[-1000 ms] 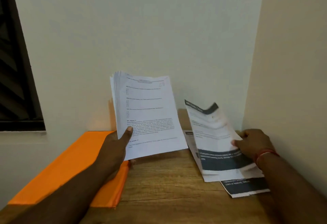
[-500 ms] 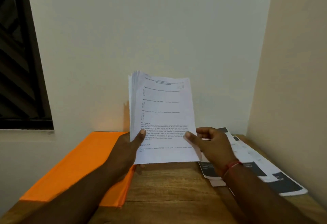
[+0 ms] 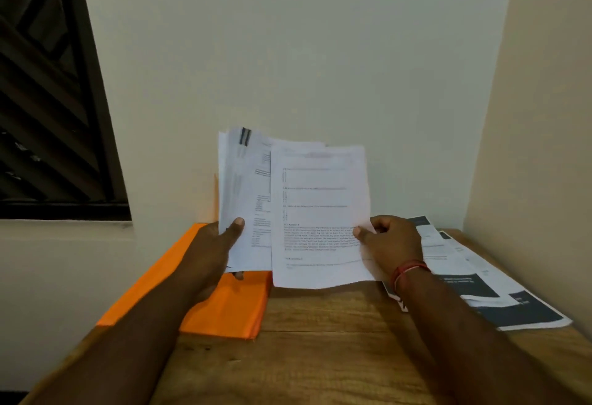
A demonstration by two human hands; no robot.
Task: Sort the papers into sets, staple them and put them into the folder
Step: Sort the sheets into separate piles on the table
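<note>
My left hand (image 3: pixel 214 251) grips a stack of white printed papers (image 3: pixel 245 199) upright above the table, thumb on the front. My right hand (image 3: pixel 389 241) pinches the right edge of a single text sheet (image 3: pixel 318 212) that sits shifted to the right of the stack, overlapping it. An orange folder (image 3: pixel 234 305) lies flat on the wooden table under my left hand. Several sheets with dark banners (image 3: pixel 474 279) lie spread on the table at the right. No stapler is in view.
The wooden table (image 3: pixel 320 340) stands in a corner, with a white wall behind and a cream wall at the right. A dark window (image 3: pixel 48 116) fills the upper left.
My right hand laid the dark-banner sheet on the right pile, came back to the stack, pinched the top text sheet and slid it rightward off the stack.
</note>
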